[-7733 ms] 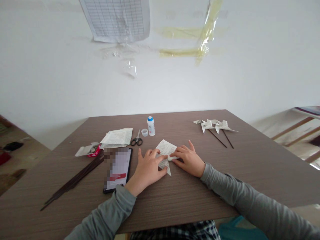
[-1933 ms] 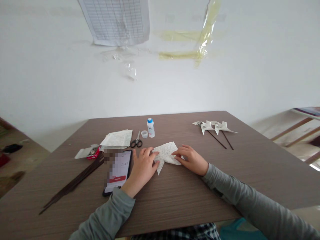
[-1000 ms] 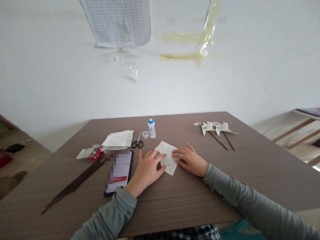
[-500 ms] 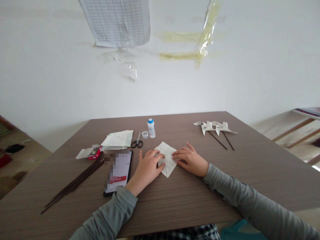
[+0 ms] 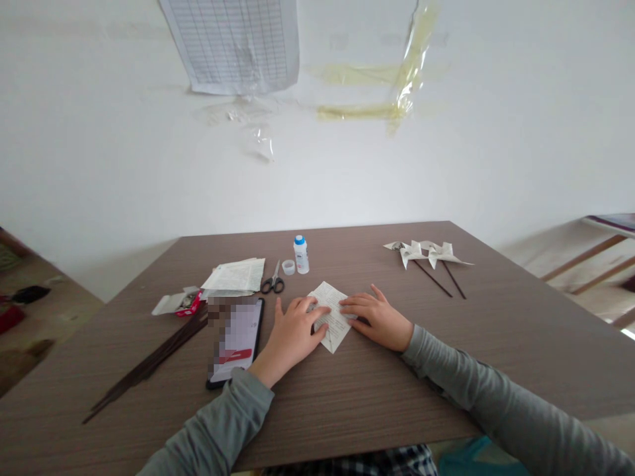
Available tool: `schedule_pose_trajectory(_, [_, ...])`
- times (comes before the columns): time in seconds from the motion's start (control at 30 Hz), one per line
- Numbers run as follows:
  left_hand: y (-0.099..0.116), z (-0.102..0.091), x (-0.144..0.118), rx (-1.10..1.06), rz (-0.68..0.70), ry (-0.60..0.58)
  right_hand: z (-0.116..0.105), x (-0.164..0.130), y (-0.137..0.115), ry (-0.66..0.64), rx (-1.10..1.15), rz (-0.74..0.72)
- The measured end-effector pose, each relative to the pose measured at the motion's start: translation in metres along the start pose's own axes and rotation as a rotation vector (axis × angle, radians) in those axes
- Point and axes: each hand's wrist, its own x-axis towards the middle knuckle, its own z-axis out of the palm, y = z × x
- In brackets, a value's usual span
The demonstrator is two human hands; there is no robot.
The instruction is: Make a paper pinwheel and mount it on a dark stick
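Head view: both flat, unclenched hands, left hand [image 5: 290,334] and right hand [image 5: 378,320], on folded paper [image 5: 331,316], brown table [image 5: 377,390], white wall [image 5: 496,132].

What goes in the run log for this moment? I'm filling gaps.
left hand: flat on folded paper | right hand: pressing paper's edge | table: scissors, glue bottle behind

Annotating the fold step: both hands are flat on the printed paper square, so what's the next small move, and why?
Probably run the left hand fingertips along the fold to sharpen the crease while the right hand pins the printed paper square. It lies flat on the table as a diamond, both hands pressing it from either side, neither gripping it.
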Motion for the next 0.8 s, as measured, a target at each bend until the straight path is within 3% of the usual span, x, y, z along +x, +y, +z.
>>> schedule_pose_trajectory(0.8, [-0.0032,0.0016,0.0017,-0.011,-0.016,0.001,-0.0039,0.0017,-0.0025,-0.058,0.016,0.053])
